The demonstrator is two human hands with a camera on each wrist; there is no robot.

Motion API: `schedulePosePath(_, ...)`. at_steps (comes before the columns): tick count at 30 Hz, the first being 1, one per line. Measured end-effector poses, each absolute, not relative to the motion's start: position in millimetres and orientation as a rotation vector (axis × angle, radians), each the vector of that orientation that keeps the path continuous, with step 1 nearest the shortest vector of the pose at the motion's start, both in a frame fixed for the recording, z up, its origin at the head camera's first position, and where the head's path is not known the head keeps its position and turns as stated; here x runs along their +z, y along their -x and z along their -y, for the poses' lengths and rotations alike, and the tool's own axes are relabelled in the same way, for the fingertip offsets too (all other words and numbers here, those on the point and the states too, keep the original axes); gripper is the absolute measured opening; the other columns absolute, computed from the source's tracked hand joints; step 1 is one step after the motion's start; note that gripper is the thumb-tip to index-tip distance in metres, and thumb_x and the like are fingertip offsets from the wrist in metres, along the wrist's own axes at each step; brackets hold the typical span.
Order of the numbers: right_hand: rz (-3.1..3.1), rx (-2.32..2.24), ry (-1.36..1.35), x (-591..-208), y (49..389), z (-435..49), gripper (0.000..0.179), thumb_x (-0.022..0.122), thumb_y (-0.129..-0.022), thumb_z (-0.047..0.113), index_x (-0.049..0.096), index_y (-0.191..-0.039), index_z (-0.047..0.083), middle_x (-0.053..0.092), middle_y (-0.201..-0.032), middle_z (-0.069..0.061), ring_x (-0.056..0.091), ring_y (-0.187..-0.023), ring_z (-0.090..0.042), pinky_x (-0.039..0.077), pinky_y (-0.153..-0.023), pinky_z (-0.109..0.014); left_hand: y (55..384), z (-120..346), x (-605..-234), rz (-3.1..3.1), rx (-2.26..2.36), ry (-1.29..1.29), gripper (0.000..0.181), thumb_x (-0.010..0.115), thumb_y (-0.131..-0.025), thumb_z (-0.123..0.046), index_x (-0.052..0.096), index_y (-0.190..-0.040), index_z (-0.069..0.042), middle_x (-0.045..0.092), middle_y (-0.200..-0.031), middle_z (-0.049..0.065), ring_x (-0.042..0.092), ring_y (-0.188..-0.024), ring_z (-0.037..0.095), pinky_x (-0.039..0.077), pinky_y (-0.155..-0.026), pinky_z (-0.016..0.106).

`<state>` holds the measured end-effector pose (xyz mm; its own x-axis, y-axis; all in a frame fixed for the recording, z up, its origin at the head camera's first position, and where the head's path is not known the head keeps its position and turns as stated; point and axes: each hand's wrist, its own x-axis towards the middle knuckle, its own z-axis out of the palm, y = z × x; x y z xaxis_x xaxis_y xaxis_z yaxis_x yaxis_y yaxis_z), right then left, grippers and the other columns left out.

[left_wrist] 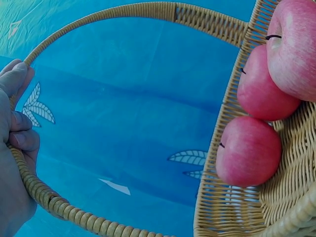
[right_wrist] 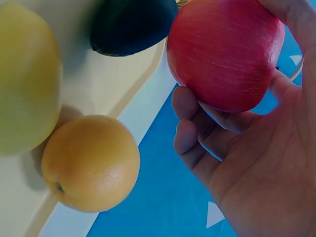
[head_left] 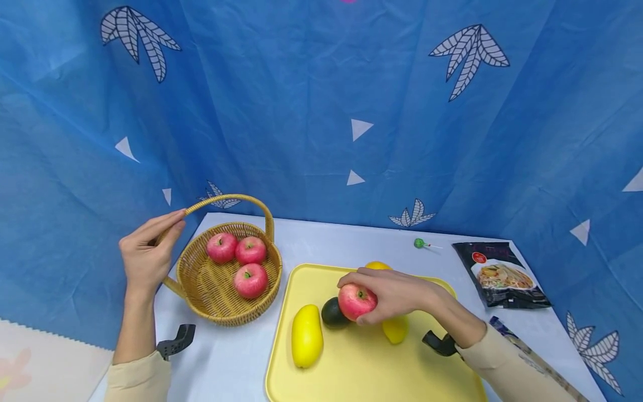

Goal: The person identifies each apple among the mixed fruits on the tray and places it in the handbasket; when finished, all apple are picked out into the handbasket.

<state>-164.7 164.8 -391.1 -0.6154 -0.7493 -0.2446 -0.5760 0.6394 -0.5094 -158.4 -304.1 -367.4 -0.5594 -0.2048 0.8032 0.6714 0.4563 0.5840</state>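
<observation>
My left hand point(head_left: 150, 248) grips the handle point(left_wrist: 74, 210) of a wicker basket point(head_left: 216, 310) at the left. Inside the basket lie three red apples point(head_left: 251, 281), grouped toward its back and right. Above the yellow tray point(head_left: 361, 374), my right hand point(head_left: 394, 290) holds another red apple point(right_wrist: 224, 54) between thumb and fingers. A dark green avocado point(head_left: 332, 314) lies just left of that apple, with a yellow mango point(head_left: 307, 336) farther left. In the right wrist view an orange point(right_wrist: 94, 163) rests near the tray's edge. Another yellow fruit point(head_left: 396, 329) is partly hidden beneath my right hand.
A green lollipop point(head_left: 419, 243) lies behind the tray. To the right are a black food packet point(head_left: 504, 276) and a long thin package point(head_left: 532, 357), partly covered by my right sleeve. Blue curtain point(head_left: 311, 111) hangs behind the white table point(head_left: 321, 240).
</observation>
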Motion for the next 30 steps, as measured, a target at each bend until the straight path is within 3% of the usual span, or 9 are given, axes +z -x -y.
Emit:
schedulePosePath(13, -2.394, -0.558, 1.056, -389, 168, -150, 0.063, 0.076, -0.082, 0.051, 0.047, -0.137, 0.048, 0.053, -0.116, 0.016, 0.057, -0.098, -0.006, 0.053, -0.079, -0.026, 161, 308, -372, 1.821, -1.225, 0.392, 0.026, 0.069, -0.082, 0.021, 0.076, -0.104, 0.008, 0.075, -0.107, 0.017, 0.073, -0.096, 0.009, 0.055, -0.079, 0.013)
schedulePosePath(30, -2.388, -0.515, 1.179, -388, 177, -117, 0.063, 0.074, -0.081, 0.06, 0.046, -0.136, 0.05, 0.055, -0.115, 0.015, 0.058, -0.096, -0.006, 0.053, -0.077, -0.024, 162, 309, -371, 1.826, -1.215, 0.383, 0.024, 0.069, -0.082, 0.022, 0.075, -0.103, 0.011, 0.075, -0.107, 0.017, 0.072, -0.098, 0.007, 0.054, -0.081, 0.013)
